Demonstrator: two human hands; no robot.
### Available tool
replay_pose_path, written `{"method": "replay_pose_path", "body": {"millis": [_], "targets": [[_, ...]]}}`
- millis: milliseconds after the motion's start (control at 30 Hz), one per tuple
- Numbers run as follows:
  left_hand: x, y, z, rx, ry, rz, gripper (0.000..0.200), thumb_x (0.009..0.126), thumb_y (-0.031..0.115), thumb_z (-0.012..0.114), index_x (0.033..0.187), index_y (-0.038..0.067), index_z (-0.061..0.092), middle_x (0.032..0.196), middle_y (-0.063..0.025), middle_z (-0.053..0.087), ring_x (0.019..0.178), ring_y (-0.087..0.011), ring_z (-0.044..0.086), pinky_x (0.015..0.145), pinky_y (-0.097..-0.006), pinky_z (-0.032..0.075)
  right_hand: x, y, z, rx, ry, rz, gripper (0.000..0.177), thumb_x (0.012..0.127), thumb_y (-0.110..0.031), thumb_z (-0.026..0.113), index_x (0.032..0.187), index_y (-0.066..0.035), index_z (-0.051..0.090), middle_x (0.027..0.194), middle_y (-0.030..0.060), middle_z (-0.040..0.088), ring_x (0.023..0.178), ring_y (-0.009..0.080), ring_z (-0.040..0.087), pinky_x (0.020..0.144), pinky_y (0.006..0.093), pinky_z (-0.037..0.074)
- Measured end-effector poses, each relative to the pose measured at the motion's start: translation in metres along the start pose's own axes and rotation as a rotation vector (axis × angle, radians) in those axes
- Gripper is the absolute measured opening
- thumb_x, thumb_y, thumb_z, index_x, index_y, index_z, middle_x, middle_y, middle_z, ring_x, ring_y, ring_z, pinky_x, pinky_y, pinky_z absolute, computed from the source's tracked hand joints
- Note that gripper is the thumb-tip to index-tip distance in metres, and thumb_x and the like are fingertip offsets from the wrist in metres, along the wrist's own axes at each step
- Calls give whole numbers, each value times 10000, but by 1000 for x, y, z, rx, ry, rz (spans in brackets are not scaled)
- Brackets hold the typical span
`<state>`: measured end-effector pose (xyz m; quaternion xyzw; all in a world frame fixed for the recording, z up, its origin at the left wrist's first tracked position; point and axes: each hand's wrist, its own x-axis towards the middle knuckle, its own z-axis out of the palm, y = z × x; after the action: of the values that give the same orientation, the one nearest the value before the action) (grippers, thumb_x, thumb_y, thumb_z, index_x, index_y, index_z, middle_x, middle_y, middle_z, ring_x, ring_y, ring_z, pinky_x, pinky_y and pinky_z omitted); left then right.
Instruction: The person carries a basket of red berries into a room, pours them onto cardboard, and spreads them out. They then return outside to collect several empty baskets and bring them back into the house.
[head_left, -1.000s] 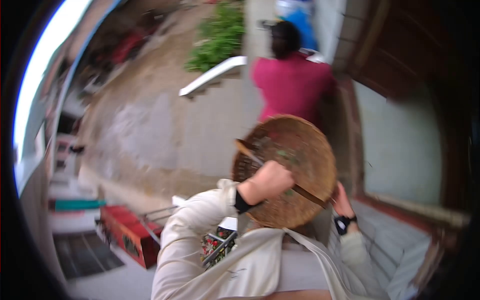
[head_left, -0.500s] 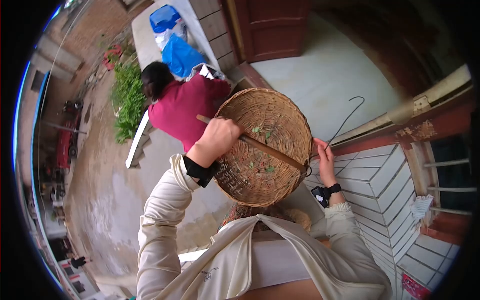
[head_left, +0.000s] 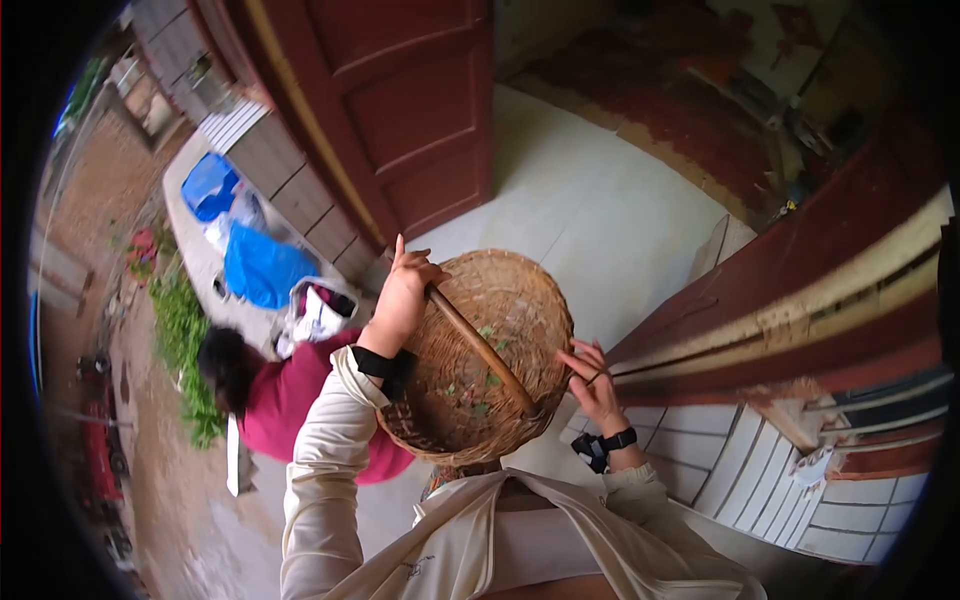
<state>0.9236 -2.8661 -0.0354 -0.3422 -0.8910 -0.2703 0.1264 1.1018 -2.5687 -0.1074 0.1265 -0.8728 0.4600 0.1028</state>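
A round wicker basket (head_left: 470, 400) tilts toward me at the centre, with small green leaves (head_left: 485, 333) and reddish bits inside. Its wooden handle (head_left: 480, 345) crosses the opening. My left hand (head_left: 402, 298) is wrapped round the handle's upper left end, the index finger pointing up. At the basket's right rim is my right hand (head_left: 597, 388), palm partly toward me, with a thin dark wire (head_left: 625, 371) running between its fingers. The wire's far end blurs against the door frame.
A person in a magenta top (head_left: 300, 400) bends close at my left. Beyond are blue plastic bags (head_left: 262, 268) on a ledge (head_left: 190, 165) and green plants (head_left: 180, 340). A red door (head_left: 400, 110) stands open ahead; a doorway frame (head_left: 800, 310) and tiled wall (head_left: 730, 460) lie right.
My view has turned toward the doorway, so the person and bags appear farther left. The basket sits lower in view, still held by its handle. The wire's curved hook no longer shows clearly.
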Motion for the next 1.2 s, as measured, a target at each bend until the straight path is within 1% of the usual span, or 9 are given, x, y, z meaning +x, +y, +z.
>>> {"method": "replay_pose_path", "body": {"millis": [167, 367, 500, 600, 767, 867, 967, 1133, 1200], "targets": [[130, -43, 38, -85, -40, 88, 103, 651, 16, 635, 744, 59, 646, 747, -71, 597, 841, -261, 573, 1079, -456, 196, 107, -11, -12, 161, -44, -21, 659, 825, -468, 537, 1325, -70, 376, 1122, 93, 585, 1130, 253, 475, 1059, 436, 203], [284, -57, 93, -84, -97, 270, 121, 636, 9, 637, 736, 74, 655, 754, -56, 605, 823, -239, 568, 1070, -462, 216, 193, 39, -27, 228, 108, 171, 778, 736, -107, 694, 1290, -18, 155, 1120, 169, 530, 886, 209, 598, 800, 343, 454], [381, -60, 130, -35, -190, 330, 124, 659, 23, 636, 772, 73, 652, 748, -60, 597, 853, -255, 558, 1078, -489, 159, 245, 113, -72, 229, 221, 360, 225, 856, -168, 553, 1008, -5, 531, 774, 65, 592, 662, 112, 537, 598, 259, 436], [457, -68, 168, 1, -200, 356, 129, 653, 2, 628, 767, 59, 647, 746, -71, 594, 910, -269, 558, 1079, -505, 139, 294, 197, -118, 86, 231, 207, 204, 837, -205, 572, 726, -40, 618, 634, 81, 581, 568, 215, 528, 563, 343, 419], [609, -66, 224, -135, -84, 426, 191, 658, -65, 592, 819, 31, 630, 788, -98, 613, 1074, -330, 515, 1067, -519, 171, 383, 286, -199, -59, 443, 108, 322, 822, -206, 579, 538, -57, 561, 529, 70, 544, 513, 257, 505, 567, 365, 409], [698, -59, 239, -67, -85, 340, 411, 668, -58, 610, 1065, 40, 569, 1074, -151, 575, 1177, -341, 429, 1076, -464, 191, 447, 305, -272, -75, 587, 231, 322, 769, -196, 654, 522, -35, 526, 498, 94, 498, 474, 272, 476, 508, 372, 384], [756, -52, 235, -137, -80, 253, 818, 665, 118, 721, 1350, 59, 278, 1438, -154, 184, 1294, -328, 258, 1079, -397, 218, 489, 323, -329, -153, 644, 209, 325, 755, -195, 668, 514, -31, 524, 482, 92, 491, 494, 274, 482, 481, 376, 352], [756, -148, 262, -213, -35, -58, 702, 838, 279, 594, 1366, 3, 223, 1426, -186, 217, 1306, -300, 259, 1056, -336, 247, 550, 329, -379, -56, 666, 392, 424, 840, -275, 605, 504, -32, 517, 432, 25, 483, 356, 130, 450, 412, 271, 363], [745, -179, 271, -419, -229, -524, 710, 897, 439, 439, 1379, -9, 174, 1452, -169, 154, 1336, -260, 191, 1077, -322, 178, 579, 342, -390, 207, 731, 610, 462, 859, -334, 580, 502, -51, 508, 434, -7, 454, 359, 77, 434, 375, 223, 340]]}}
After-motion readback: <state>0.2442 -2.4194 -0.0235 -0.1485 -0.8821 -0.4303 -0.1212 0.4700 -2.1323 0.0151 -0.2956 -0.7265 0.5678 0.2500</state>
